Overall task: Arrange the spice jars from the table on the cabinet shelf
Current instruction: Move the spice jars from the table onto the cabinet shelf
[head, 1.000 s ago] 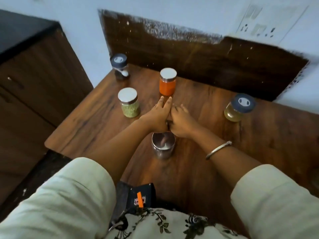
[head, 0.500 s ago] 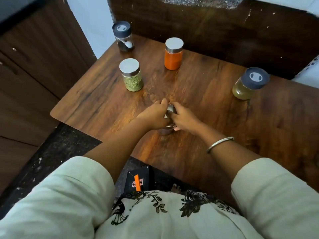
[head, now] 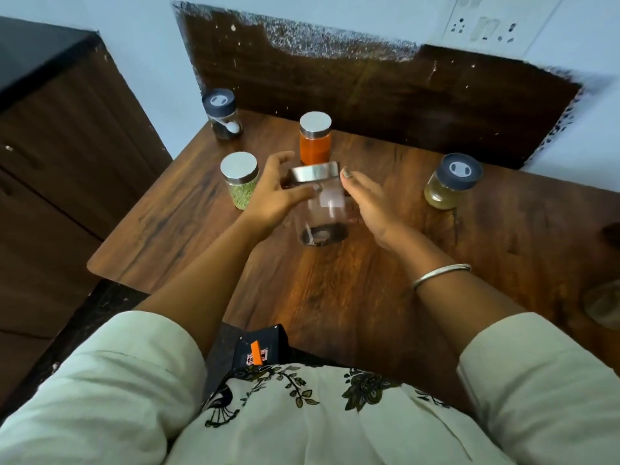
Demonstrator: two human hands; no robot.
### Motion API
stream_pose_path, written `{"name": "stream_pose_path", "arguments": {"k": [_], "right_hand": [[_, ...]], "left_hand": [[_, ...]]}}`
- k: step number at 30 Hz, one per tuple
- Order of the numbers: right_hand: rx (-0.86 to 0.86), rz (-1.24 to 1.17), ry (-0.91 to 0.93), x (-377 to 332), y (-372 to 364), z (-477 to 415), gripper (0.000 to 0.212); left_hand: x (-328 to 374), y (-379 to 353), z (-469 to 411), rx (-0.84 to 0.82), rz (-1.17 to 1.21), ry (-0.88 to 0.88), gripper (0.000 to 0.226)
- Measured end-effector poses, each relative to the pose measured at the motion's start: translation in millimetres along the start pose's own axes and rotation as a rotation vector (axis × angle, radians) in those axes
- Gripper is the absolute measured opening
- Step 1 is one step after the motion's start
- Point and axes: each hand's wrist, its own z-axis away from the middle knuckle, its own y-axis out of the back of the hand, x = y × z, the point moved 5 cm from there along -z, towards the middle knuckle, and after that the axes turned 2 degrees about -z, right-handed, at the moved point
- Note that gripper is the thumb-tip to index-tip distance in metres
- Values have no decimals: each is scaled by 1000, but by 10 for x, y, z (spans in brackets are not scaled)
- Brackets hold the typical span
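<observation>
One clear jar [head: 320,209], steel lid, nearly empty, blurred, at table [head: 369,297] centre. Left hand [head: 273,193] wraps its 9 o'clock side, thumb across the front. Right hand [head: 369,203] flat and open at 3 o'clock, contact unclear. Orange jar [head: 315,139] at 12, green-herb jar [head: 240,179] at 10, black-lidded jar [head: 222,113] at 11, amber jar [head: 451,181] at 2.

No text can be read; the small patch [head: 256,354] on the dark pouch is blurred.

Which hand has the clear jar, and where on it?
Left hand grips the clear jar just under its steel lid; the right hand is open alongside. Blurred.
</observation>
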Motion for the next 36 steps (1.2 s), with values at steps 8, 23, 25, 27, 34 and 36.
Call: {"name": "stream_pose_path", "arguments": {"k": [8,23,25,27,34,36], "right_hand": [[66,-132,140,-242,-68,78,71],[43,-78,154,-474,93,-25,64],[-10,5,106,-491,122,-20,48],[0,39,122,-562,180,-20,49],[85,142,255,-881,244,-54,75],[125,213,297,-1013,276,-89,95]], "left_hand": [[355,-18,-50,14,29,-146,40],[550,-47,-119,-172,181,-129,80],[584,-34,-145,-188,167,-161,83],[610,-4,-182,-205,157,-164,86],[843,84,-291,-189,-49,-280,85],[951,118,-330,-156,-144,-342,89]]}}
